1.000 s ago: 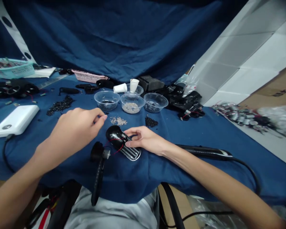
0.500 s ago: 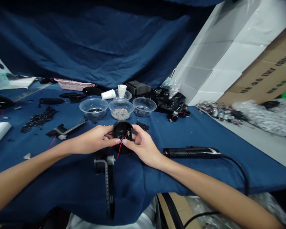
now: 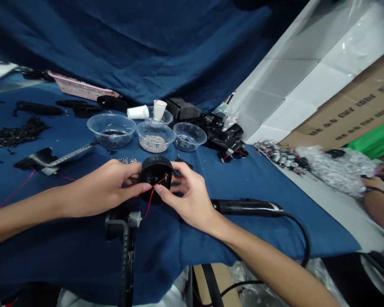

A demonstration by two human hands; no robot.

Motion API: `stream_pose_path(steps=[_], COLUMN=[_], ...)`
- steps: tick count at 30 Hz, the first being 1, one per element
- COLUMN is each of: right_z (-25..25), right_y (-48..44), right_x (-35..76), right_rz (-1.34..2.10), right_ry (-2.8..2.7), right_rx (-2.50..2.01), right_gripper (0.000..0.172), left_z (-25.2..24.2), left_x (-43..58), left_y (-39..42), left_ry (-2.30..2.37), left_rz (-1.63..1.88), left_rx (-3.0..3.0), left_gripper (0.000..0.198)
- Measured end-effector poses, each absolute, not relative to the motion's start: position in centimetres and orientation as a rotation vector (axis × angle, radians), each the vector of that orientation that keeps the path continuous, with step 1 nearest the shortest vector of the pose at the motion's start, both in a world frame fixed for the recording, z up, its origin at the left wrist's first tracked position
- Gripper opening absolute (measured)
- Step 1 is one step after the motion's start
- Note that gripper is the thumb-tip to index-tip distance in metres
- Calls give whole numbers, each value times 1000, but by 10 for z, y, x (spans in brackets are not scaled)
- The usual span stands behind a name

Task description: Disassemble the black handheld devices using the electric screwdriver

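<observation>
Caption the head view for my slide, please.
Left hand and right hand hold a black housing with red wires, clear bowls beyond.

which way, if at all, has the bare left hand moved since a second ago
Yes: judged against the clear round plastic bowl of tiny silvery parts, the bare left hand has moved right and nearer the person.

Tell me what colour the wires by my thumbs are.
Red. The wires show best in the head view, the only one here.
</observation>
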State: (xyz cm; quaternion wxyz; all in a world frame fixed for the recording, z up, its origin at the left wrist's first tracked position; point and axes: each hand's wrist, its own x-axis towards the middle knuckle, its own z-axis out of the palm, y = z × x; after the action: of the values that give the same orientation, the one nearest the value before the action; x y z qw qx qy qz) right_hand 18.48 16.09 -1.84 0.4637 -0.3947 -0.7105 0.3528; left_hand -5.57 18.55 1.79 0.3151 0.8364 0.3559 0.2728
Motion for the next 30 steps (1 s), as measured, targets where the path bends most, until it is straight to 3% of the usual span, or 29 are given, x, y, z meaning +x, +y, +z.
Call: stream_pose_path(steps=[22,30], right_z=[-16,-19], right_y=[153,159], right_x=[178,178], right_rz=[918,1296], right_ry=[-1680,-1509], right_rx=[-966,-929], right_gripper=[33,46], left_z=[16,22], left_x=[-57,-56], left_y=[177,182], left_ry=[1002,988], left_rz=[712,579], left_rx=[2339,2028], left_gripper=[36,39])
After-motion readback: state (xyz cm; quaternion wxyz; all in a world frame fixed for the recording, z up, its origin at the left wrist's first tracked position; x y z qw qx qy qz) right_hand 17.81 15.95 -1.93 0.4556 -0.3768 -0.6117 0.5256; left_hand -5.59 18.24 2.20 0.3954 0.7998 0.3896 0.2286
